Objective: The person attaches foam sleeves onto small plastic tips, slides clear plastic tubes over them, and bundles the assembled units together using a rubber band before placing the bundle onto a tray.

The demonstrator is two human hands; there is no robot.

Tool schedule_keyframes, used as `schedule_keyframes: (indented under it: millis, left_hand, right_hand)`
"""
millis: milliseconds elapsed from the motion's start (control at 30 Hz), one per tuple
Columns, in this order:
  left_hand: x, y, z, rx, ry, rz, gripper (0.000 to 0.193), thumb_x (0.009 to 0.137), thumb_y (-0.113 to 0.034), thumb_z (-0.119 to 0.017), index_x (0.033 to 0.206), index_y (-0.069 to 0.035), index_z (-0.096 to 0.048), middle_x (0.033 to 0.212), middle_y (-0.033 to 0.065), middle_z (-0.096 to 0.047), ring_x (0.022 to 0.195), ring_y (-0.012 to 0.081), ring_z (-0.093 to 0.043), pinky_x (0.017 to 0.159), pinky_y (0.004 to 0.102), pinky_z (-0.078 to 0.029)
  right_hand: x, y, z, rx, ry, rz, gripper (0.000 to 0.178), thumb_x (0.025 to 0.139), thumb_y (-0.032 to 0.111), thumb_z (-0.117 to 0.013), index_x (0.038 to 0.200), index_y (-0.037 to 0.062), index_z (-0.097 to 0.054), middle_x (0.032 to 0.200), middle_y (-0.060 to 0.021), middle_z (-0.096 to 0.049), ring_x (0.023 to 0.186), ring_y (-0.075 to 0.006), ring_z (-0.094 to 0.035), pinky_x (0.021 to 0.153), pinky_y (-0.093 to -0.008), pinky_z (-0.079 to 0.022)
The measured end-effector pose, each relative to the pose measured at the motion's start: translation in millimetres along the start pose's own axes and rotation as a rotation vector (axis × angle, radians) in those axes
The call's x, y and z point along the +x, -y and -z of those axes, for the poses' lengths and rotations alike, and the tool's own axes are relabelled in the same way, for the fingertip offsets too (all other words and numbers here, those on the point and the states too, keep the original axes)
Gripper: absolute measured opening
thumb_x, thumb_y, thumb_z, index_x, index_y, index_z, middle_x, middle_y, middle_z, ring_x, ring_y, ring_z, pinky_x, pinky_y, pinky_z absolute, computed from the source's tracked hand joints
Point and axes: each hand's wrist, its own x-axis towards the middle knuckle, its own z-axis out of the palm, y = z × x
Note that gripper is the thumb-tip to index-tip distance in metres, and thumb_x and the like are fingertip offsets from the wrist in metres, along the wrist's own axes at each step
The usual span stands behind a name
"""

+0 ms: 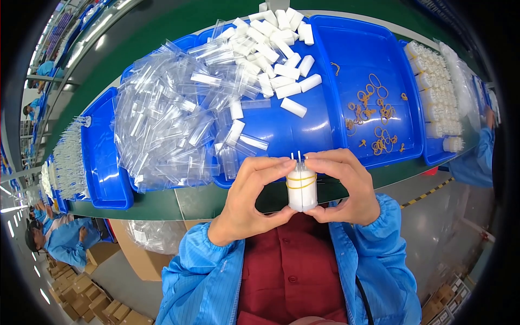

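Note:
Between my two hands, upright in front of my chest, is a white cylindrical bundle (302, 197) with a clear outer layer. A yellow rubber band (301, 179) is looped round its upper half, and a few thin pins stick up from its top. My left hand (244, 200) is closed on its left side, thumb at the bottom and fingertips at the top. From the other side my right hand (349, 187) grips it likewise, fingertips by the pins and thumb at the lower edge. The inside of the bundle is hidden.
A large heap of clear plastic sleeves (162, 114) and a pile of white cylinders (273, 49) fill blue trays ahead. Loose rubber bands lie in another blue tray (401, 138). Finished-looking white bundles (433, 89) stand in rows at right. Co-workers sit at both sides.

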Motion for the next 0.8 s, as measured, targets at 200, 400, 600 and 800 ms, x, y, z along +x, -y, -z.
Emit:
schedule_keyframes:
  millis: [200,400,600,800]
  left_hand:
    - [-4,3,-5,-0.008,-0.027,-0.013,0.078,0.061,-0.002,-0.088,0.131,-0.004,-0.054,0.126,0.015,-0.059,0.111,0.031,-0.059,0.094,0.0385,-0.05]
    - [-12,7,-18,-0.449,-0.102,0.184,0.082,0.068,0.003,-0.083,0.139,-0.003,-0.044,0.133,0.0158,-0.049,0.125,0.0319,-0.055,0.105,0.0406,-0.048]
    - [-10,5,-14,-0.393,-0.038,0.248,0.078,0.071,0.003,-0.081,0.14,-0.003,-0.044,0.141,0.0176,-0.047,0.128,0.0302,-0.054,0.109,0.0402,-0.046]
    - [-8,9,-6,-0.126,0.021,0.083,0.068,0.068,-0.002,-0.084,0.13,-0.002,-0.054,0.137,0.0189,-0.055,0.126,0.0295,-0.057,0.106,0.0395,-0.047]
  right_hand:
    - [-2,-2,0,0.01,0.022,0.028,0.071,0.062,0.007,-0.089,0.127,0.0049,-0.061,0.12,-0.0132,-0.063,0.106,-0.0284,-0.064,0.086,-0.0362,-0.056]
    - [-4,-3,-3,0.19,0.008,-0.1,0.076,0.064,0.008,-0.089,0.133,0.0036,-0.057,0.129,-0.0154,-0.059,0.115,-0.0306,-0.06,0.094,-0.038,-0.053]
    - [-3,-5,1,0.076,0.025,-0.022,0.077,0.065,0.006,-0.088,0.136,0.0046,-0.057,0.128,-0.0151,-0.059,0.115,-0.0309,-0.059,0.095,-0.0382,-0.052]
    - [-6,-5,2,0.029,0.068,0.019,0.078,0.062,0.005,-0.087,0.135,0.0063,-0.058,0.126,-0.0145,-0.059,0.113,-0.0304,-0.06,0.094,-0.0379,-0.052]
